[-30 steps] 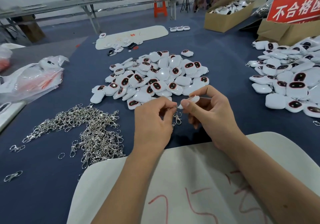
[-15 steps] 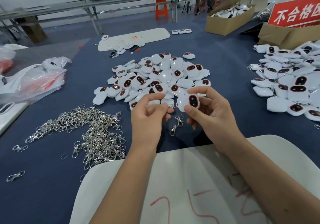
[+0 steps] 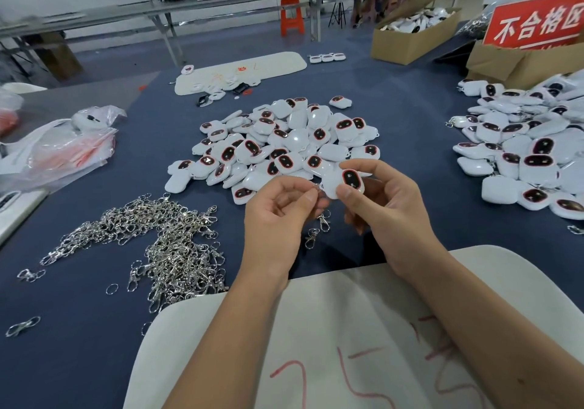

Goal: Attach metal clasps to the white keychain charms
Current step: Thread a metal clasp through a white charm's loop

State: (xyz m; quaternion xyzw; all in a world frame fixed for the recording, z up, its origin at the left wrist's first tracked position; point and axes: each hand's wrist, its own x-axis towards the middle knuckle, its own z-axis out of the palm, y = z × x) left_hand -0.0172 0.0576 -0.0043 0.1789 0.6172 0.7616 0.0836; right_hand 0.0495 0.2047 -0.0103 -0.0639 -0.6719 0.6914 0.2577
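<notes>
I see my right hand (image 3: 388,209) holding one white charm (image 3: 343,184) just above the blue surface (image 3: 410,130), at the near edge of the central charm pile (image 3: 281,146). The thumb and forefinger pinch it, one at its near edge and one at its far edge, the other fingers curled loosely below. The charm's dark, red-rimmed oval faces up toward me; its long axis runs roughly from 11 to 5 o'clock, and the corner with the loop points to 9 o'clock, at my left hand (image 3: 278,215).

My left hand pinches a small metal ring (image 3: 317,189) between thumb and forefinger, right against that corner of the charm; whether the ring is through the loop I cannot tell. Two clasps (image 3: 317,228) lie or hang just below the pinch, at 6 o'clock from the charm, their long axes running near to far.

A heap of loose clasps (image 3: 164,244) lies at 9 o'clock, well apart from the hands. A second charm pile (image 3: 531,155) sits at 3 o'clock. My forearms cross a white board (image 3: 347,339) with red marks.
</notes>
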